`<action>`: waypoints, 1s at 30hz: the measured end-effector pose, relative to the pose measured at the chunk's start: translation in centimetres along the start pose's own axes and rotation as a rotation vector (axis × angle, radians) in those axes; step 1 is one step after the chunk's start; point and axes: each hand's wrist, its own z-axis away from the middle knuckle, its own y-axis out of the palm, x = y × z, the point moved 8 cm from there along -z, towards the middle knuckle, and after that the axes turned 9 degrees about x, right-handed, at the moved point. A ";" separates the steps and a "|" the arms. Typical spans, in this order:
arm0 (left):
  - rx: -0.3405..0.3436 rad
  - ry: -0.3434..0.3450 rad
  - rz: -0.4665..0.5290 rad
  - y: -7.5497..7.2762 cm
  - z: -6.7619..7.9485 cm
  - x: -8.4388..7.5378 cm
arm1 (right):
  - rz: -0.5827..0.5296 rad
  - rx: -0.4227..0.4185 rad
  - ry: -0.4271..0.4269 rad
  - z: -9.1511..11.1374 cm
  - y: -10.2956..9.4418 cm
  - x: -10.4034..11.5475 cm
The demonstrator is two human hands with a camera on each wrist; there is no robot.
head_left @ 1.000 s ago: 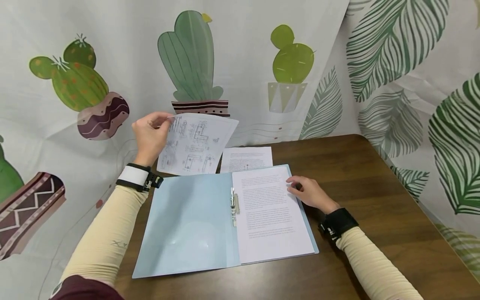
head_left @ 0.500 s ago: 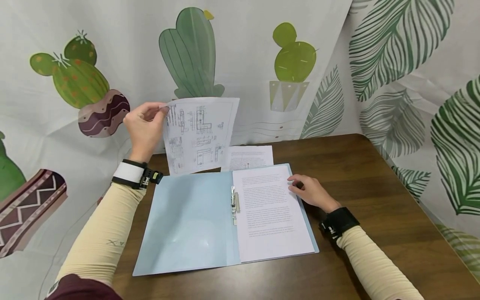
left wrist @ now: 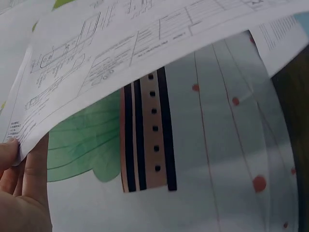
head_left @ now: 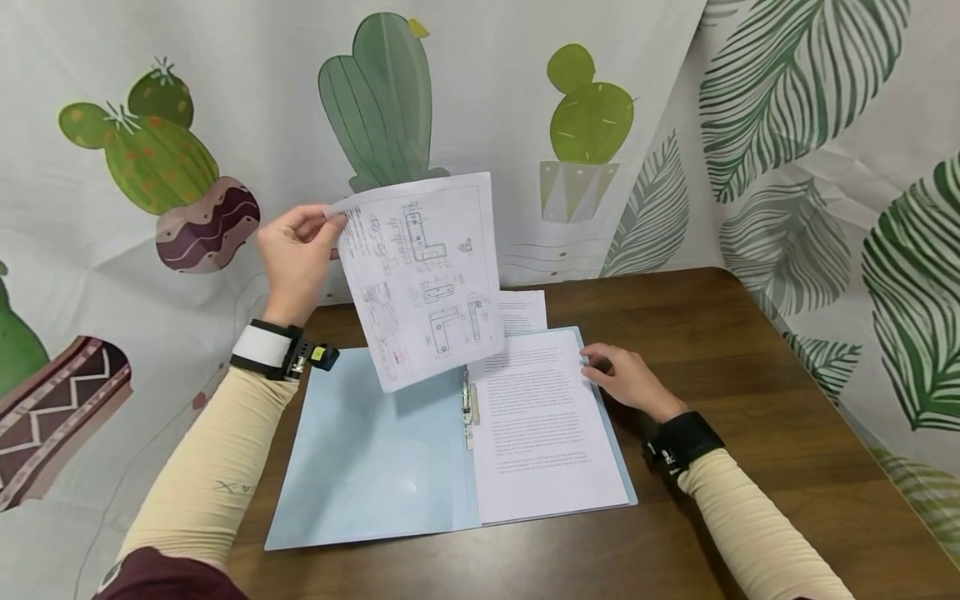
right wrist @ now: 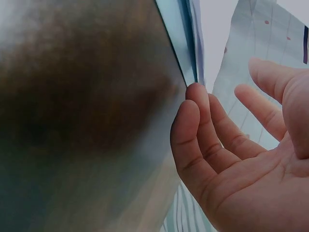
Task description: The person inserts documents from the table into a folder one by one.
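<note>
My left hand (head_left: pixel 294 262) pinches the upper left corner of a white sheet with technical drawings (head_left: pixel 420 292), thumb in front. The sheet is held up, slanting over the top of an open light blue folder (head_left: pixel 367 475). From below, the left wrist view has the sheet's corner (left wrist: pixel 29 130) between thumb and fingers. On the folder's right side lies a stack of printed pages (head_left: pixel 536 450), beside the metal clip (head_left: pixel 470 408) at the spine. My right hand (head_left: pixel 633 385) is at the stack's right edge, fingers loosely bent, thumb apart from them in the right wrist view.
Behind the folder another printed sheet (head_left: pixel 525 308) lies on the brown wooden table (head_left: pixel 712 350), partly covered by the raised drawing sheet. A white curtain with cactus prints (head_left: pixel 495 100) hangs right behind the table, and leaf-patterned cloth (head_left: pixel 795 233) hangs along the right.
My left hand has lifted the drawing sheet from behind the folder and swung it right and nearer, so its lower edge now overlaps the folder. My right hand has barely moved.
</note>
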 end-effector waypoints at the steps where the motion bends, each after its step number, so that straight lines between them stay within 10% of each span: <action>1: 0.006 -0.014 0.023 0.2 0.1 0.2 | -0.002 -0.002 -0.002 0.0 -0.1 0.0; 10: 0.113 -0.187 0.168 2.6 1.8 3.8 | -0.094 -0.006 0.006 -0.2 -0.7 0.1; 30: 0.323 -0.549 0.360 9.6 8.5 10.0 | -0.831 0.239 -0.033 -1.3 2.2 2.7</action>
